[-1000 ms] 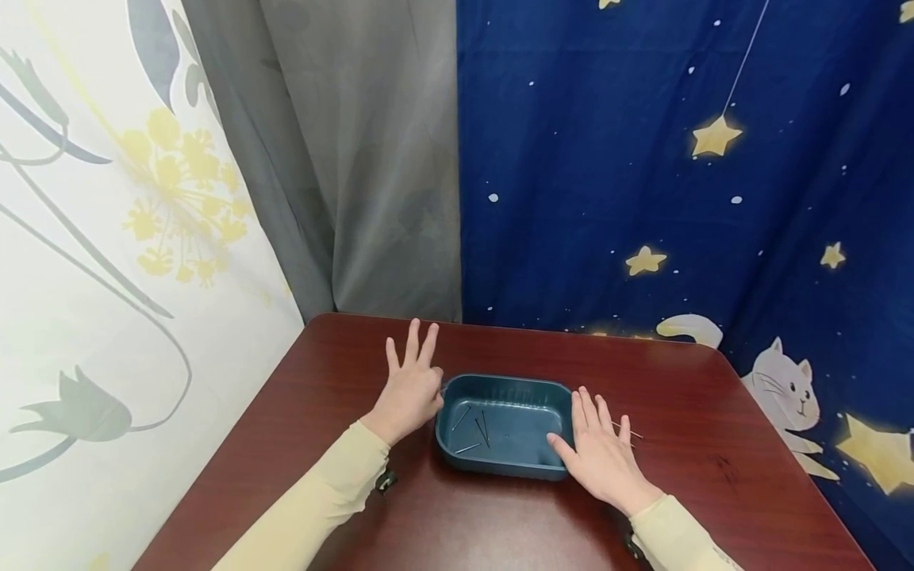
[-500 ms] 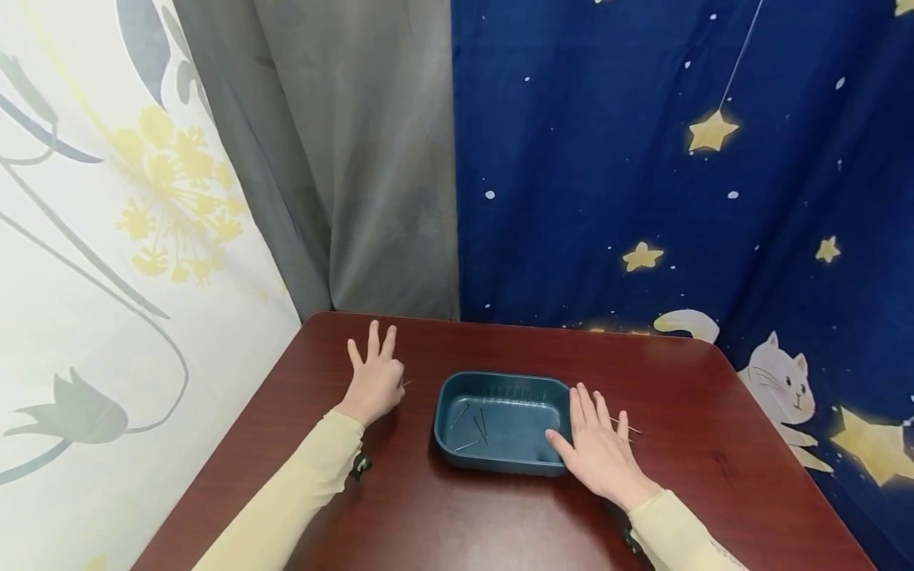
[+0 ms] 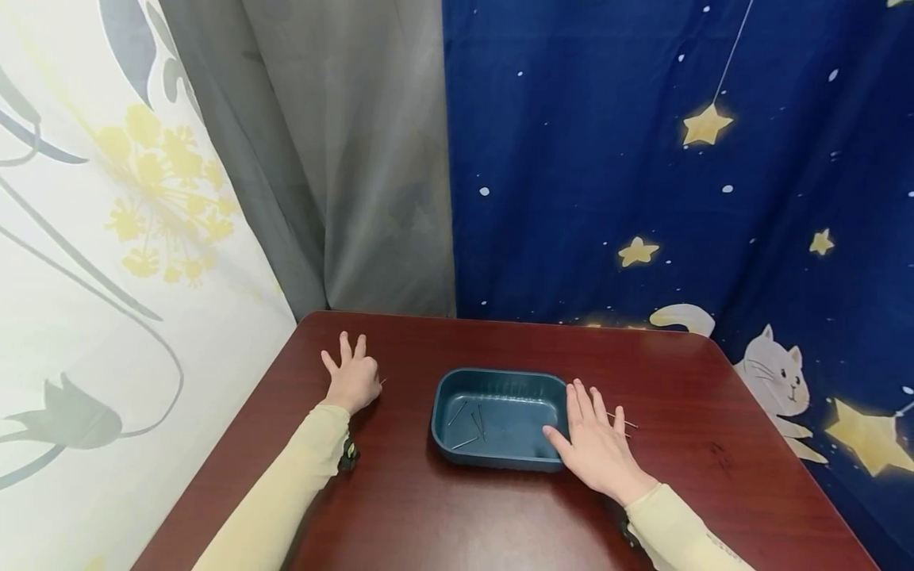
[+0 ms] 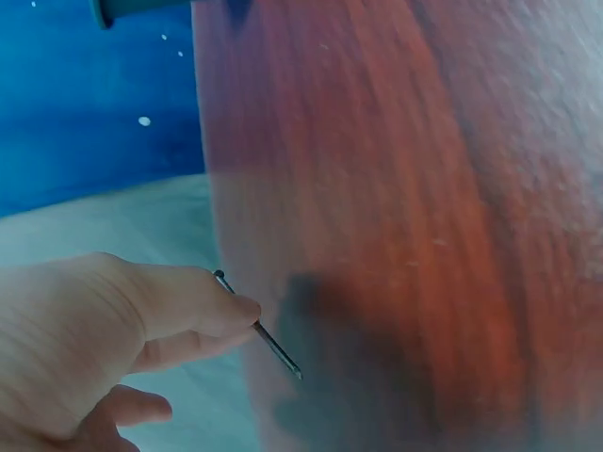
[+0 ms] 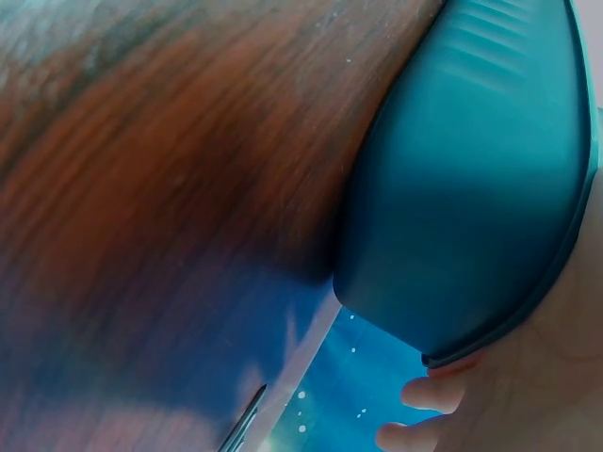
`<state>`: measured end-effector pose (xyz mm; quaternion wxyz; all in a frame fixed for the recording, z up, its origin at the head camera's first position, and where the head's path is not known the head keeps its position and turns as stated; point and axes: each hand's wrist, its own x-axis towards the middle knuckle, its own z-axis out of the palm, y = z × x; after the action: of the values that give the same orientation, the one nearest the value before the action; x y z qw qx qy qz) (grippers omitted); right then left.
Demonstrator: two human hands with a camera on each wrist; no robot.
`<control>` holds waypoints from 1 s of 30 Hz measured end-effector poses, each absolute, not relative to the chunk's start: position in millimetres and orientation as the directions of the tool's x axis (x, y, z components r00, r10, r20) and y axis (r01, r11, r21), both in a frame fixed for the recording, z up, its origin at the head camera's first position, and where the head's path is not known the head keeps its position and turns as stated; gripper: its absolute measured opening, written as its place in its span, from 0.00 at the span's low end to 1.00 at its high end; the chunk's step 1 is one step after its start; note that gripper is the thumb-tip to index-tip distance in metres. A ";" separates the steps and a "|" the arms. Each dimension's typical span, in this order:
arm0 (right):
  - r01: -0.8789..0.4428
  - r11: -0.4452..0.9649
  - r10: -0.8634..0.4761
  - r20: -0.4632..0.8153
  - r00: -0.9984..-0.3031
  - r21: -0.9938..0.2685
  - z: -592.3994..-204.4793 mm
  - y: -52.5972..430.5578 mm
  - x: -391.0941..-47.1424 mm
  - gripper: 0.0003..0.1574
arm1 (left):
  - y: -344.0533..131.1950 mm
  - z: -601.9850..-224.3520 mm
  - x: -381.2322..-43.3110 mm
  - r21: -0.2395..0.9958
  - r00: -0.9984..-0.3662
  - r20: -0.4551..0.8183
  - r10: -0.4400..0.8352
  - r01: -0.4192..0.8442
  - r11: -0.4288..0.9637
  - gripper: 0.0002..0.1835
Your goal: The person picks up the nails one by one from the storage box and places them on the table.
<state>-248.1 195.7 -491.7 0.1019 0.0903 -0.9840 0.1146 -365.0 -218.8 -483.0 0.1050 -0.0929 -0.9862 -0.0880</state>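
A: Where do we have the nail (image 4: 277, 349)?

B: Pinched at the fingertips of our left hand (image 3: 353, 385), other fingers fanned out. Left of centre in the head frame. Shaft slants upper left to lower right in the left wrist view.

A: And relative to the bin (image 3: 517, 432)?

B: Bin lies to the frame's right of the left hand, well apart. Its long axis runs left–right across the frame, so we judge the gap along that axis as what counts. Right hand (image 3: 598, 448) is nearer: fingers straight, slightly spread, touching the rim at the right end.

A: Contents?

B: We count four nails (image 3: 466, 442), left half. Thin metal pieces (image 3: 626, 422) lie just beyond the right hand, partly hidden; we can't give a count.

A: Room?

B: Red-brown surface (image 3: 428, 515), glare at lower centre. White patterned curtain (image 3: 64, 238) left, grey curtain (image 3: 385, 159) upper centre-left, blue star-print curtain (image 3: 571, 159) upper right.
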 end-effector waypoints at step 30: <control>-0.202 0.960 -0.159 0.219 -0.963 -0.193 -491.9 194.7 -249.9 0.58 | -193.1 -467.7 -354.1 0.313 -0.939 0.312 0.146 0.247 0.917 0.05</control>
<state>-249.9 194.7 -491.9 0.1013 0.0916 -0.9848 0.1072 -354.1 -193.1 -467.7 0.1423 -0.1013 -0.9687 -0.1766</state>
